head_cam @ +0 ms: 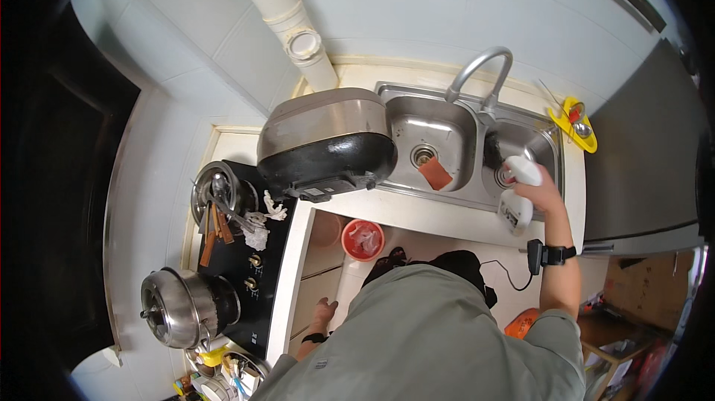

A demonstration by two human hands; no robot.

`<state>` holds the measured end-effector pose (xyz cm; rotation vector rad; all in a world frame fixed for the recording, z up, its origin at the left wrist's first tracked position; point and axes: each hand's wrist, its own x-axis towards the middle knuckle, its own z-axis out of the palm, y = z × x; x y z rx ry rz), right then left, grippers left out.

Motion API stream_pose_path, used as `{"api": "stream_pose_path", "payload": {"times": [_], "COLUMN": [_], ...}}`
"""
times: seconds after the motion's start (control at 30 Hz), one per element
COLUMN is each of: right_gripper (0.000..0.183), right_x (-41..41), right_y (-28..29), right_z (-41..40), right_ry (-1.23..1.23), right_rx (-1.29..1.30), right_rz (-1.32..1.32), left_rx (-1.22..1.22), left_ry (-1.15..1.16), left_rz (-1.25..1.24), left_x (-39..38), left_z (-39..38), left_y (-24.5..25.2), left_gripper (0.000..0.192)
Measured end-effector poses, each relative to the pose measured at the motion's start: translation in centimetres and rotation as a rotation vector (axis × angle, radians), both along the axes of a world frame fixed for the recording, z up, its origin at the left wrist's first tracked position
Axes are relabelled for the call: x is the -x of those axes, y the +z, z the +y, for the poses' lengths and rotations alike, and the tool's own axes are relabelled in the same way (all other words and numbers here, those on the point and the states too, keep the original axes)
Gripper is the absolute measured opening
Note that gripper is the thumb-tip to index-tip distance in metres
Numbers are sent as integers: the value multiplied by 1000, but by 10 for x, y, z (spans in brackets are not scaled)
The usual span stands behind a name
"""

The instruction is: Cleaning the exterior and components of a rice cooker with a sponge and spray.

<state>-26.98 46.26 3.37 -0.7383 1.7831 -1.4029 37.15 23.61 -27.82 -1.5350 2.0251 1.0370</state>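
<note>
My right hand (540,193) grips a white spray bottle (516,211) by its neck and trigger head, over the front of the right basin (533,138) of a steel double sink. An orange-red cloth or sponge (435,173) lies in the left basin (433,122), beside the drain. A silver arched faucet (480,66) stands behind the basins. My left hand (325,309) hangs low at my side, below the counter edge, with nothing seen in it; its fingers are only partly visible.
A large rice cooker (329,144) lies tilted left of the sink. Pots (184,307), utensils and crumpled tissues (257,233) sit on the black gas hob (237,283). A yellow holder (581,127) is at the sink's right, beside a grey refrigerator (642,155). A red bin (363,240) stands on the floor.
</note>
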Motion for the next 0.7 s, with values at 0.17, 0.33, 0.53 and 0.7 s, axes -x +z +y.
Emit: {"api": "stream_pose_path", "payload": {"times": [0.17, 0.33, 0.53, 0.7], "right_gripper": [54, 51, 50, 48], "right_x": [14, 54, 99, 120], "right_y": [-22, -68, -114, -122], "right_z": [91, 182, 235, 262], "right_ry": [-646, -996, -1146, -1109], "right_rx": [139, 314, 305, 324], "right_rz": [136, 291, 340, 328], "left_rx": [-61, -29, 79, 119], "left_ry": [106, 164, 147, 69], "left_rz": [-38, -76, -74, -60], "left_x": [20, 32, 92, 128], "left_z": [0, -11, 10, 53], "left_y": [20, 18, 43, 59], "left_gripper": [73, 72, 69, 68]}}
